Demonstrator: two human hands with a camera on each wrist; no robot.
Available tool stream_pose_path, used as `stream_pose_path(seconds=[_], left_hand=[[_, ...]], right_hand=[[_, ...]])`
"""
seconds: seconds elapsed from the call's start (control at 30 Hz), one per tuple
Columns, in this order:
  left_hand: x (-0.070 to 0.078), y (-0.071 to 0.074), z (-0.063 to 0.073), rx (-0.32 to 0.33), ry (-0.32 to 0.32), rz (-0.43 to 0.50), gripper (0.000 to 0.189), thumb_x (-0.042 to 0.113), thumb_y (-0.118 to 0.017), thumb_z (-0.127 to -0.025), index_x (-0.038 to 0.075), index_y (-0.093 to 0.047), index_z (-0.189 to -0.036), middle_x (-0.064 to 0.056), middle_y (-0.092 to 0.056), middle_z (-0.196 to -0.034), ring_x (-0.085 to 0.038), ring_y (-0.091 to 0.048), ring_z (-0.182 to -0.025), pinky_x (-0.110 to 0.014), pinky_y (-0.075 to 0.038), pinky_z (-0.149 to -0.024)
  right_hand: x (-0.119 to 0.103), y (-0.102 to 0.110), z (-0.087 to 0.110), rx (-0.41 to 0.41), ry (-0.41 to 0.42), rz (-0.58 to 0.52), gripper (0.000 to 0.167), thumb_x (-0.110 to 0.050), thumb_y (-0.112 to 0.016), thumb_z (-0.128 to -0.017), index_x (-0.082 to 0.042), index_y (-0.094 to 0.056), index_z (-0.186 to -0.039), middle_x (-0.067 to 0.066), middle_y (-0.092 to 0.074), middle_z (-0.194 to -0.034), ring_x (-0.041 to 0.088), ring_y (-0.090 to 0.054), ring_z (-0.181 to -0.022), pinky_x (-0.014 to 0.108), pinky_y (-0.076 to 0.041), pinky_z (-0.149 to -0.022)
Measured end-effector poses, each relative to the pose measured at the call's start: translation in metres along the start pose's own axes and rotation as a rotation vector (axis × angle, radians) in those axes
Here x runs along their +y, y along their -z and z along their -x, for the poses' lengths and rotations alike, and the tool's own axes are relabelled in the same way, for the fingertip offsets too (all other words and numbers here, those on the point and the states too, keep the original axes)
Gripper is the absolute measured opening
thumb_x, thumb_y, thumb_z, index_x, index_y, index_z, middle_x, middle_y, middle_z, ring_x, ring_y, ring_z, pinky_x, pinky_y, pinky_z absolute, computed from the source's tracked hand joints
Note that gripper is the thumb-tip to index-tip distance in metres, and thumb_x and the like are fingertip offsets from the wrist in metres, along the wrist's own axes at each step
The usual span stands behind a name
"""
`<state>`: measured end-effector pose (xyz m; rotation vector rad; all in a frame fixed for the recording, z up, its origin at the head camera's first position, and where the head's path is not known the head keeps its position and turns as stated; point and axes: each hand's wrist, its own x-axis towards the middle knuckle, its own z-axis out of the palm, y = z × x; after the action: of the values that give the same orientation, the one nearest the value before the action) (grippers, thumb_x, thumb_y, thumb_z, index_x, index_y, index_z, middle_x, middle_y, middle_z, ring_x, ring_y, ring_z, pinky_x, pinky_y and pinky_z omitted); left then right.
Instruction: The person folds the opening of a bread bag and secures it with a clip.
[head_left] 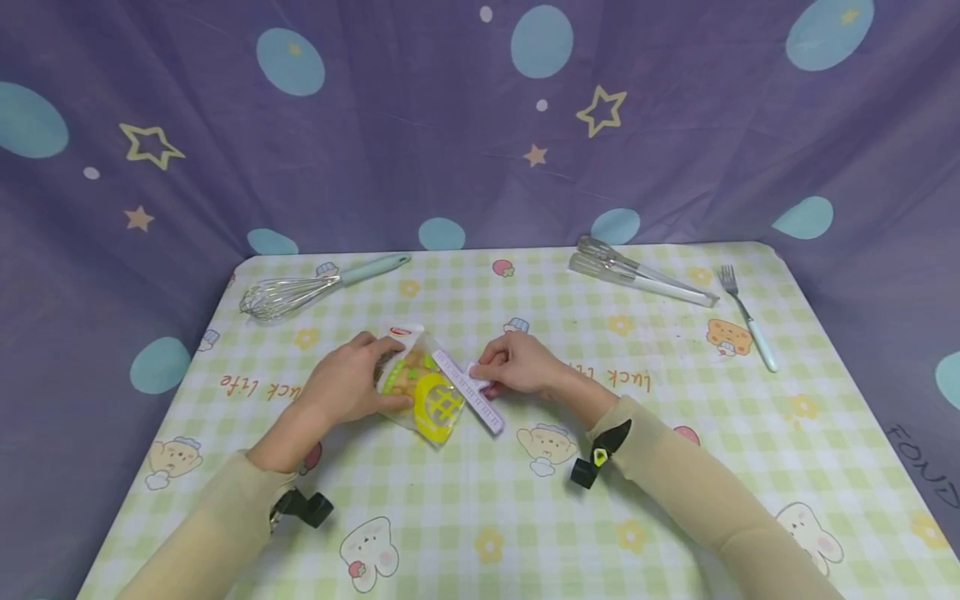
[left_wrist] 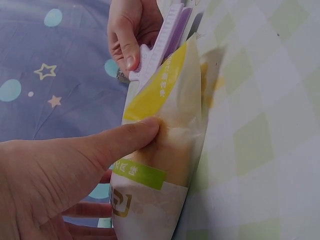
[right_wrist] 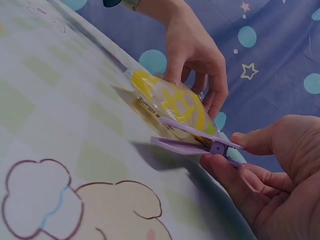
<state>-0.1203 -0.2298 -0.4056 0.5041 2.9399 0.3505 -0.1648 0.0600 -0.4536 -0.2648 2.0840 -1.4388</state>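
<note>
A snack bag (head_left: 438, 408) with yellow and green print lies tilted near the middle of the table. My left hand (head_left: 345, 379) grips its side, with the thumb pressing the front in the left wrist view and the other fingers mostly hidden behind. To the right, my right hand (head_left: 525, 364) pinches the grip tabs of a lilac bag-sealing clip (head_left: 468, 390) between thumb and fingers. In the right wrist view the long arms of the clip (right_wrist: 219, 148) are spread apart beside the bag's edge. Whether the edge lies between them I cannot tell.
At the back left lies a whisk (head_left: 367, 270) with a pale green handle. Metal tongs (head_left: 645, 282) rest at the back right, and a fork (head_left: 759, 340) lies to their right. Behind the checked tablecloth (head_left: 450, 500) hangs a purple patterned curtain (head_left: 420, 150).
</note>
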Motion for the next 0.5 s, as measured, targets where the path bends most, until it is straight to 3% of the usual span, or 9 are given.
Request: stream_pose_path(seconds=[0.5], left_hand=[[0.000,0.000,0.000,0.000,-0.005,0.002,0.082,0.050,-0.094,-0.077,0.011,-0.064,-0.143,-0.018,-0.066,-0.123,-0.026,-0.065,-0.084,-0.049,-0.058,-0.075]], right_hand=[[-0.004,0.000,-0.013,0.004,0.013,-0.003,0.015,-0.017,-0.081,-0.096,-0.003,-0.078,-0.096,0.006,-0.074,-0.072,0.014,-0.074,-0.063,0.023,-0.056,-0.060]])
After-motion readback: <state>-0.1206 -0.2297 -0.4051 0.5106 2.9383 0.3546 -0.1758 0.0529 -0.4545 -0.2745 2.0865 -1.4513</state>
